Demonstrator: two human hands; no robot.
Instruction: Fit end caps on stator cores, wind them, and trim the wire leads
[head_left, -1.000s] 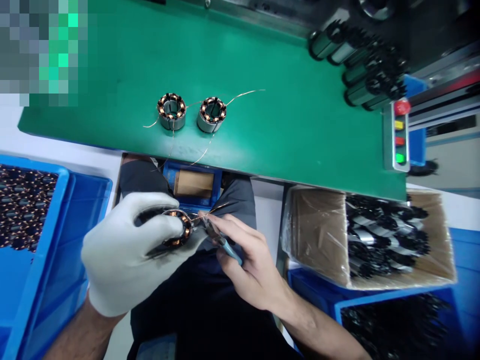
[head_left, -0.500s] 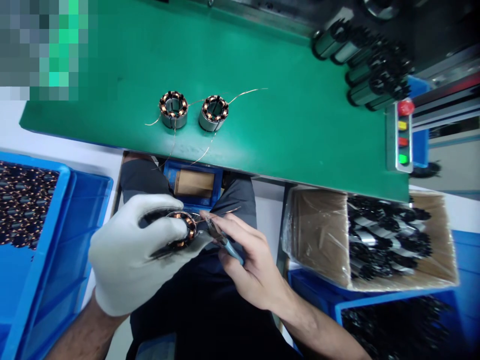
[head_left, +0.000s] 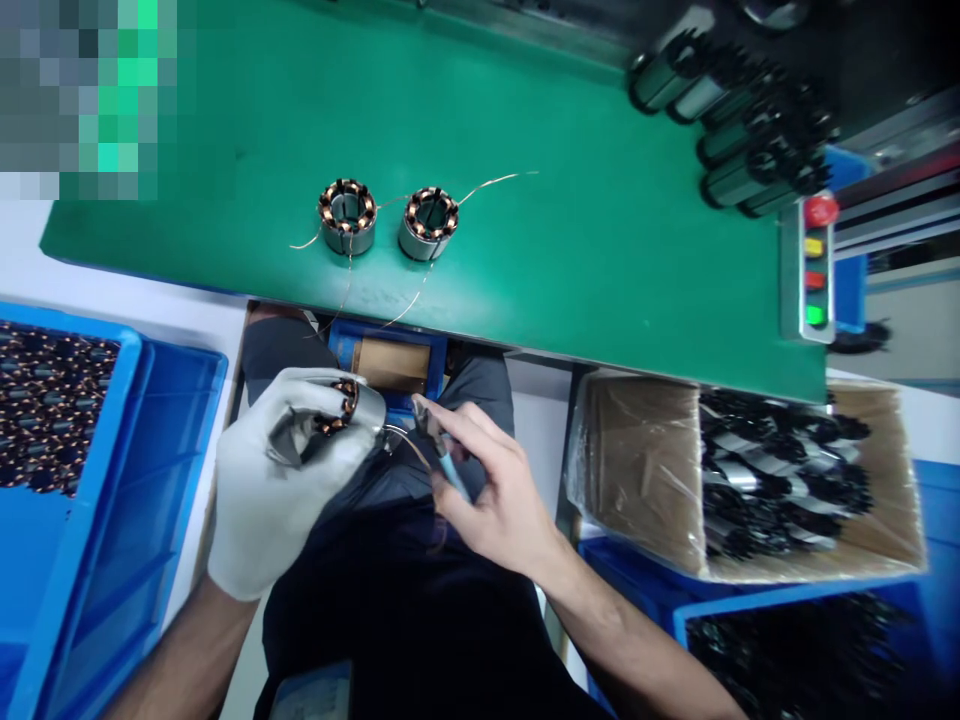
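My left hand [head_left: 289, 470], in a white glove, is closed round a wound stator [head_left: 346, 405] with copper coils, held over my lap below the bench edge. My bare right hand [head_left: 487, 490] grips small cutters with blue handles [head_left: 442, 455], their tip close to a copper wire [head_left: 409, 445] trailing from the held stator. On the green bench mat [head_left: 570, 230] stand two more wound stators [head_left: 347, 216] [head_left: 428, 223] side by side, with loose copper wire ends running off them.
A blue bin [head_left: 112, 480] at the left holds several wound parts. A cardboard box [head_left: 637, 470] at the right holds black unwound cores. More cores [head_left: 742, 130] lie at the bench's far right, beside a button box [head_left: 808, 265].
My left hand has turned the stator and lifted it to the right, so its coil face now points away. My right hand has shifted slightly up with the cutters.
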